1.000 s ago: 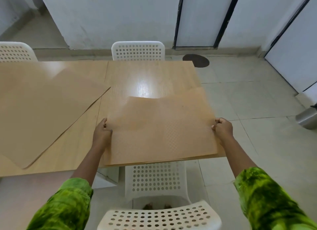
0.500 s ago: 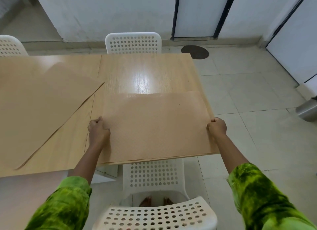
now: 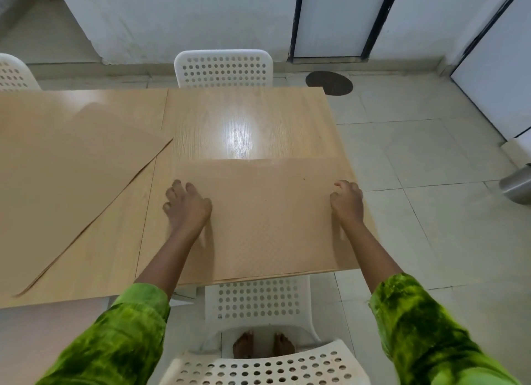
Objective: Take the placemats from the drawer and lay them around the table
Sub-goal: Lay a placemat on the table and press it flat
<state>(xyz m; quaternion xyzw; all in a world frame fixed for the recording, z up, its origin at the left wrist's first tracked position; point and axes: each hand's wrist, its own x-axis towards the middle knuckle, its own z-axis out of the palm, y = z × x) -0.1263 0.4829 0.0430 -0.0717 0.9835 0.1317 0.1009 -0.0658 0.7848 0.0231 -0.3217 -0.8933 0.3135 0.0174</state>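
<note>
Whereas half a second ago both hands pinched the side edges of the placemat (image 3: 273,212), they have now let go and lie on top of it. The left hand (image 3: 185,206) rests on the mat's left part with its fingers spread. The right hand (image 3: 346,202) sits near the mat's right edge with fingers loosely bent, pinching nothing that I can see. The mat, bowed in the air a second ago, now lies flat on the right end of the desk (image 3: 244,120), its near edge along the desk's near edge, in front of a white perforated chair (image 3: 258,298). I judge this place setting as good as laid, needing at most a smoothing.

The mat is a thin, tan, rectangular sheet with a fine embossed grid, matte against the glossy wood-grain desk. A larger tan sheet (image 3: 71,169), likely the remaining mats, lies askew on the left part of the desk, so more places remain.
</note>
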